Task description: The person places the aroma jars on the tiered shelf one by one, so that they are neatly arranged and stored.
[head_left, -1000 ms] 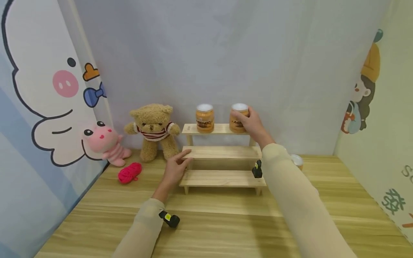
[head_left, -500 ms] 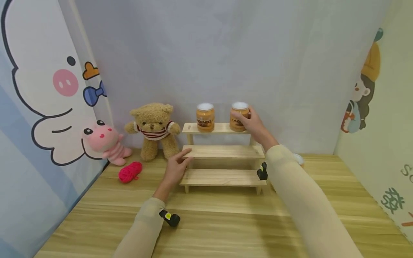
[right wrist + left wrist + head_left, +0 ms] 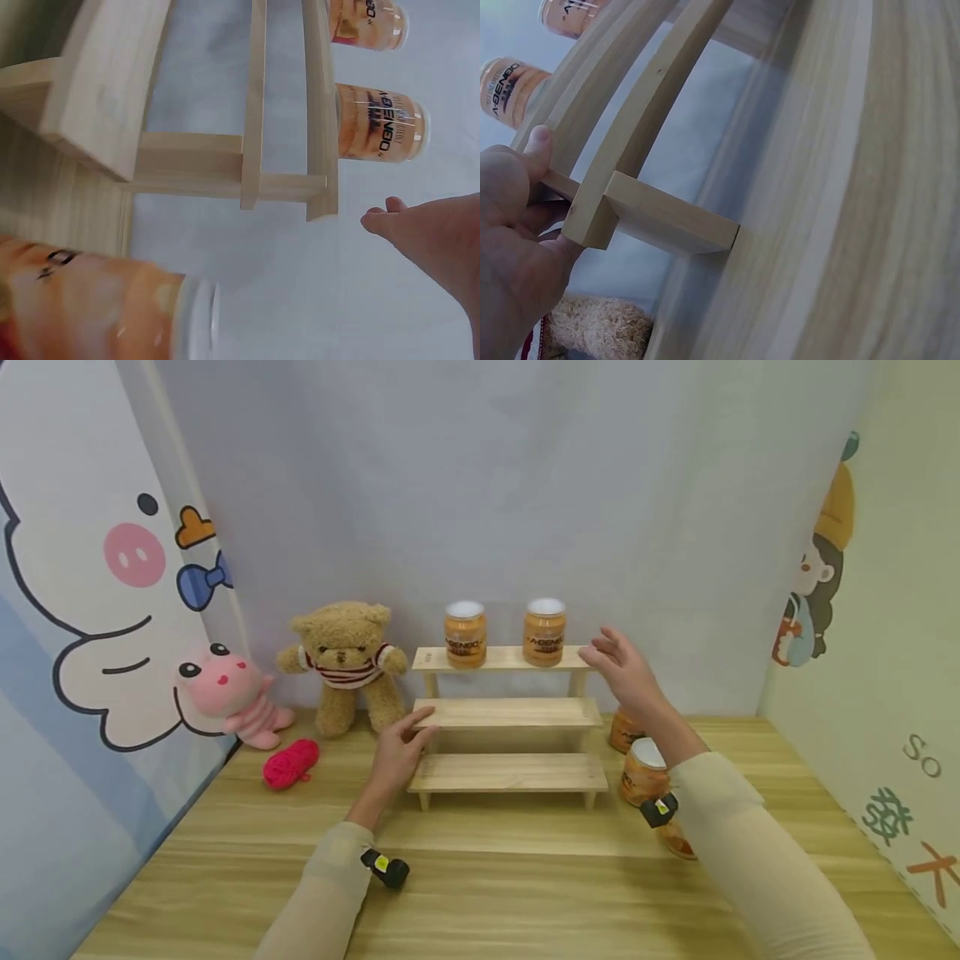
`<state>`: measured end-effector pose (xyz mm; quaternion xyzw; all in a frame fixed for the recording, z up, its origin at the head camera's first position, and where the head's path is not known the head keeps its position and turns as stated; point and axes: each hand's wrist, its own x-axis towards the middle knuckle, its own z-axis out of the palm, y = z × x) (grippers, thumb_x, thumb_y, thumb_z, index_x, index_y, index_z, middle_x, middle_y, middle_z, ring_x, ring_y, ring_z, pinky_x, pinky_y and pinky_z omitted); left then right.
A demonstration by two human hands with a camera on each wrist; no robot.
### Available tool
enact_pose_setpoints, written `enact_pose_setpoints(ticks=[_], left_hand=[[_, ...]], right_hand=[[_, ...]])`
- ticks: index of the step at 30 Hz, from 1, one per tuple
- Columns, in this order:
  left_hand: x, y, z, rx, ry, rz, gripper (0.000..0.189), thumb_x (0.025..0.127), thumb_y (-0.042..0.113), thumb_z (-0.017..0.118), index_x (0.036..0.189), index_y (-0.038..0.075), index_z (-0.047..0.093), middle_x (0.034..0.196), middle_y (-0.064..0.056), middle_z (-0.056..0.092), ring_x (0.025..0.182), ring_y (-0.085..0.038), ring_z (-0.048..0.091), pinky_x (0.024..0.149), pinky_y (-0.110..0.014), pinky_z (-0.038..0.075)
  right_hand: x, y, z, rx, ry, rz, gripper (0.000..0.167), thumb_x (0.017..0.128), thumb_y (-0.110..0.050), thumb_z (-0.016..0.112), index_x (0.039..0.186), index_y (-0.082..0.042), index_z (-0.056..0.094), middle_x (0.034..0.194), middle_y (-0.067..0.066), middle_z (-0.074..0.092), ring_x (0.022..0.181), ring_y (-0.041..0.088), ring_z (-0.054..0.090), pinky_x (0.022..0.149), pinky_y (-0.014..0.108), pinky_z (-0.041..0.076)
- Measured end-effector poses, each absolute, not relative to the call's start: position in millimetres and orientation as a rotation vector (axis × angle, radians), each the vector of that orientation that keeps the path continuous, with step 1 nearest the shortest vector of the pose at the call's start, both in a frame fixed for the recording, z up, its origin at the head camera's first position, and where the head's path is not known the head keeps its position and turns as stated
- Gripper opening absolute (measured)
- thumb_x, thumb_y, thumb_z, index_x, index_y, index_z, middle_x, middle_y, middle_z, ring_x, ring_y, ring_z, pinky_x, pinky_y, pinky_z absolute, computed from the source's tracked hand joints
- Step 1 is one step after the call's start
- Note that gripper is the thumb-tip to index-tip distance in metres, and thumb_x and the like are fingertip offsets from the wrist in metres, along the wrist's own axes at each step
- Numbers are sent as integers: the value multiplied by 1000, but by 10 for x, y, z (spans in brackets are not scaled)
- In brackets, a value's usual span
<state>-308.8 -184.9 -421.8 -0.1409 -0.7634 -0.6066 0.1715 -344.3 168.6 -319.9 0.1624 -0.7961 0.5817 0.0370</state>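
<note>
A three-tier wooden stand (image 3: 513, 713) stands on the table. Two orange jars with white lids are upright on its top tier: a left jar (image 3: 466, 637) and a right jar (image 3: 543, 635). My left hand (image 3: 396, 755) grips the left end of the middle tier, thumb on top and fingers at the board's end in the left wrist view. To the right of the top tier is my right hand (image 3: 633, 678), holding nothing, fingers loosely bent and apart from the right jar. More of these jars stand by the stand's right side, including one jar (image 3: 642, 778) partly behind my right wrist camera.
A teddy bear (image 3: 349, 664) in a striped top stands left of the stand. Beside it are a pink plush toy (image 3: 232, 689) and a skein of red yarn (image 3: 291, 765). A pale curtain (image 3: 480, 485) hangs behind, and printed panels flank the table (image 3: 480, 877).
My right hand has let go of the right jar on the top tier and drawn back to the right. My left hand keeps its place on the stand. The head view has shifted slightly.
</note>
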Motion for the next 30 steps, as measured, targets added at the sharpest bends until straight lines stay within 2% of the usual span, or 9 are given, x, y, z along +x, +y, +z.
enact_pose_setpoints(ticks=[2, 6, 11, 14, 17, 21, 23, 27, 30], left_hand=[[-3149, -1875, -4283, -403, -2162, -1731, 38, 97, 1, 65, 133, -8, 60, 123, -28, 64, 70, -19, 58, 55, -22, 41], [-3285, -1926, -4440, -379, -2172, -1735, 39, 97, 7, 66, 135, -3, 61, 131, -22, 62, 72, -17, 59, 56, -22, 40], [-3318, -1986, -4531, -299, -2182, -1745, 40, 97, 13, 69, 135, 3, 64, 114, -22, 69, 74, -19, 59, 57, -23, 42], [-3302, -2008, -4532, -281, -2188, -1741, 39, 97, 13, 69, 134, 4, 64, 111, -23, 70, 76, -18, 60, 58, -22, 43], [-3274, -1998, -4486, -299, -2194, -1734, 39, 97, 11, 67, 135, 2, 63, 116, -24, 68, 77, -16, 60, 61, -22, 44], [-3167, -1932, -4339, -320, -2215, -1725, 39, 97, 5, 66, 135, -4, 61, 118, -27, 66, 80, -18, 62, 63, -24, 46], [-3171, -1913, -4337, -334, -2215, -1719, 39, 98, 7, 66, 135, -4, 60, 112, -26, 69, 79, -18, 63, 61, -24, 46], [-3243, -1902, -4396, -330, -2201, -1722, 40, 97, 11, 68, 135, 0, 62, 102, -18, 72, 75, -20, 59, 59, -23, 44], [-3174, -1849, -4293, -318, -2218, -1723, 39, 98, 8, 66, 135, -2, 61, 103, -24, 70, 74, -21, 58, 58, -23, 43]], right_hand=[[-3330, 1775, -3237, 524, -2462, 1758, 86, 99, -52, 57, 163, -17, 11, 163, 11, 24, 149, 29, 21, 117, 53, 21], [-3112, 1992, -3345, 583, -2468, 1692, 83, 101, -42, 59, 162, -13, 11, 163, 14, 23, 150, 29, 18, 117, 53, 18], [-2900, 2287, -3525, 618, -2473, 1575, 79, 101, -29, 62, 160, -4, 14, 159, 22, 27, 149, 36, 19, 117, 52, 16], [-2824, 2456, -3660, 588, -2498, 1537, 77, 101, -27, 62, 158, -1, 18, 155, 24, 34, 146, 39, 25, 116, 52, 21], [-2773, 2603, -3800, 551, -2528, 1535, 73, 102, -27, 62, 156, 3, 23, 148, 24, 41, 141, 40, 34, 113, 35, 32], [-2694, 2742, -3958, 549, -2549, 1579, 66, 103, -23, 61, 151, 9, 30, 139, 27, 48, 131, 41, 44, 95, 13, 41], [-2652, 2797, -4018, 553, -2553, 1599, 61, 103, -20, 60, 148, 11, 34, 136, 28, 50, 127, 36, 49, 91, 12, 43], [-2602, 2880, -4105, 557, -2563, 1602, 52, 102, -18, 61, 142, 9, 42, 132, 26, 53, 118, 15, 55, 90, 15, 46], [-2576, 2936, -4146, 562, -2562, 1609, 46, 102, -18, 61, 138, 7, 46, 130, 25, 54, 113, 6, 56, 89, 18, 47]])
